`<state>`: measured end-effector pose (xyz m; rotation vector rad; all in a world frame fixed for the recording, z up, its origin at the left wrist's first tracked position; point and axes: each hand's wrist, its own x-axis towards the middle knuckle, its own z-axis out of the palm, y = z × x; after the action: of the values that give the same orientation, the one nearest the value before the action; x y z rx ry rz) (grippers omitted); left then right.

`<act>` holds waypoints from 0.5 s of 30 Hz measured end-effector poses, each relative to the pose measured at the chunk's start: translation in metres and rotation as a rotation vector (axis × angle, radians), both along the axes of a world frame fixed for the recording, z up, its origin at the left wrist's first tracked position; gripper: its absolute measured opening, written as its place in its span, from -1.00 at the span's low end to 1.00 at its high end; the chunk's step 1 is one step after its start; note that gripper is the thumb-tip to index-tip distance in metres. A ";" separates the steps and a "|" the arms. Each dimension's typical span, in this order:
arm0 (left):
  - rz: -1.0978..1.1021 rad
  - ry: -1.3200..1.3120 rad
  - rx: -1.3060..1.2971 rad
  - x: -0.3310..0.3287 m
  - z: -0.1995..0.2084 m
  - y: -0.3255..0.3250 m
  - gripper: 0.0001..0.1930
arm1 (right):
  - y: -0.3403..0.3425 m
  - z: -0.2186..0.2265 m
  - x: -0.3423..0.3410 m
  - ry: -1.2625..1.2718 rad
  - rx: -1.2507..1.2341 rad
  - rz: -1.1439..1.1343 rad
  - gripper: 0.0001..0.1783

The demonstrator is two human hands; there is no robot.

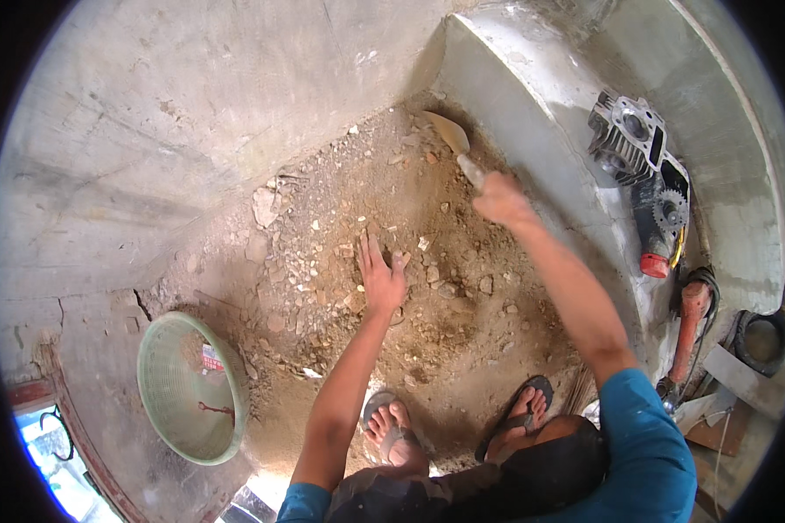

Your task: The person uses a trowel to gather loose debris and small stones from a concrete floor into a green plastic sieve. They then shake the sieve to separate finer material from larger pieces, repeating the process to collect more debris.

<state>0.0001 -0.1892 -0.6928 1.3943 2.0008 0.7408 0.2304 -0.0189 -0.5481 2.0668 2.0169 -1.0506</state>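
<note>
My right hand (503, 199) is closed around the pale handle of a trowel (450, 133). Its dusty blade reaches toward the corner where the wall meets a grey concrete ledge. Below and to the left, my left hand (382, 275) rests on the heap of dirt and rubble (445, 327), fingers stretched apart. Nothing shows in that hand, though what lies under its palm is hidden. Small stones and broken chips surround it, and a larger pale stone (266, 207) lies farther left.
A light green plastic basket (148, 383) stands at the left with a few small items inside. On the right-hand ledge (532, 148) lie an engine part (638, 144) with cooling fins and a red-handled tool (691, 318). My sandalled feet stand at the near edge of the dirt.
</note>
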 end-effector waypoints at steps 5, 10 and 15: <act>0.027 0.002 0.033 0.003 0.000 0.006 -0.22 | -0.003 0.005 -0.024 -0.030 0.106 -0.093 -0.28; 0.043 -0.051 -0.019 0.005 0.007 0.008 -0.20 | -0.013 -0.006 -0.043 -0.127 0.042 0.178 -0.53; 0.066 -0.043 0.017 -0.012 0.011 -0.004 -0.21 | 0.003 -0.012 -0.036 -0.210 0.257 0.110 -0.48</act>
<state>-0.0124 -0.1931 -0.6819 1.3167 2.0197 0.8114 0.1943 -0.0155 -0.5599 2.0473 2.2212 -0.5543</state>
